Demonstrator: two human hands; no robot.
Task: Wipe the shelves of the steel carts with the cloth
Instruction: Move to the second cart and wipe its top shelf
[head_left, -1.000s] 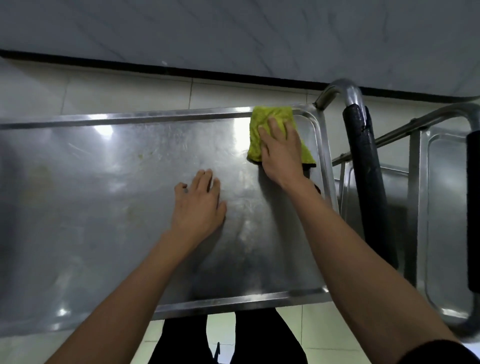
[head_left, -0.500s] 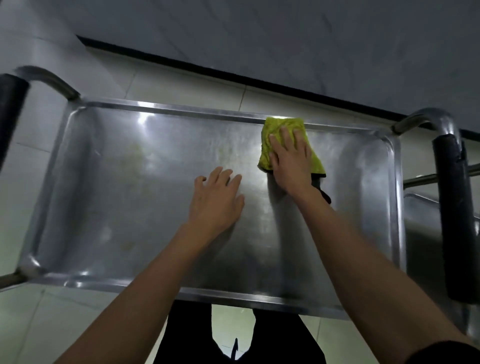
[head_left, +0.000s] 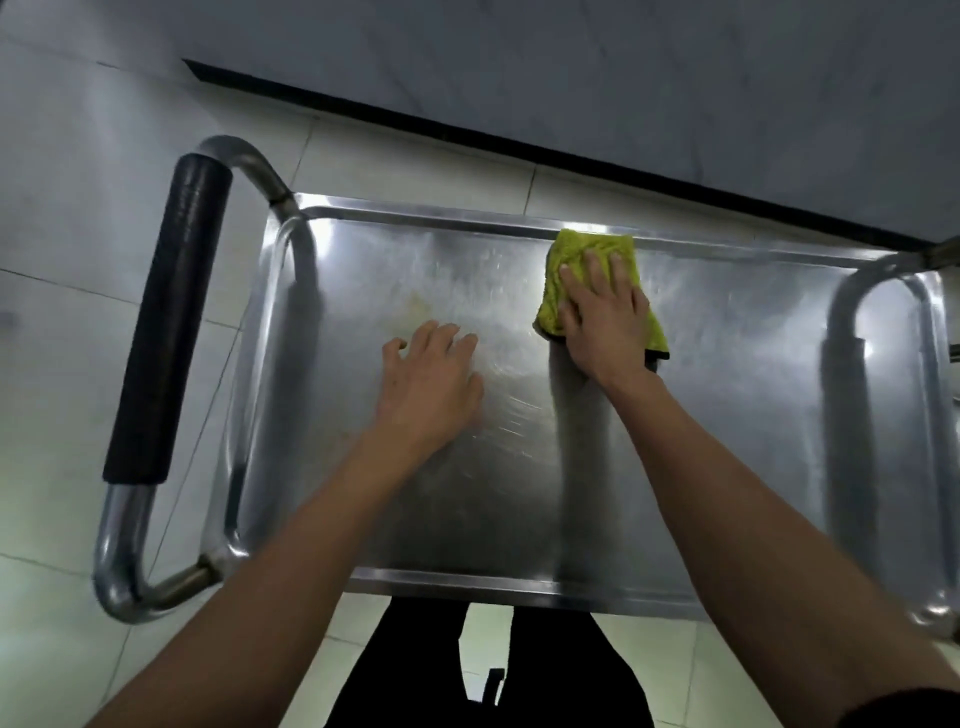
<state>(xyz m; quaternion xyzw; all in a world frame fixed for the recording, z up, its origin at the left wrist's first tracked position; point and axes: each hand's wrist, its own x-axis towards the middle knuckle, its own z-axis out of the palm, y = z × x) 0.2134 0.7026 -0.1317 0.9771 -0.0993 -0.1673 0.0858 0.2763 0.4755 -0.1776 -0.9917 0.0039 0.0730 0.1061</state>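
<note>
The steel cart's top shelf fills the middle of the head view, shiny with faint smears left of centre. A yellow-green cloth lies flat on it near the far rim. My right hand presses down on the cloth with straight fingers spread. My left hand rests flat on the bare steel to the left of the cloth, fingers straight, holding nothing.
The cart's push handle with a black grip curves off the left end. A second steel bar arches over the right end. A wall with a dark baseboard runs behind the cart. Pale floor tiles lie around it.
My right hand has slid the cloth leftward along the far rim, away from the right end. My view has swung left, bringing the left handle into sight. My left hand stays flat on the shelf.
</note>
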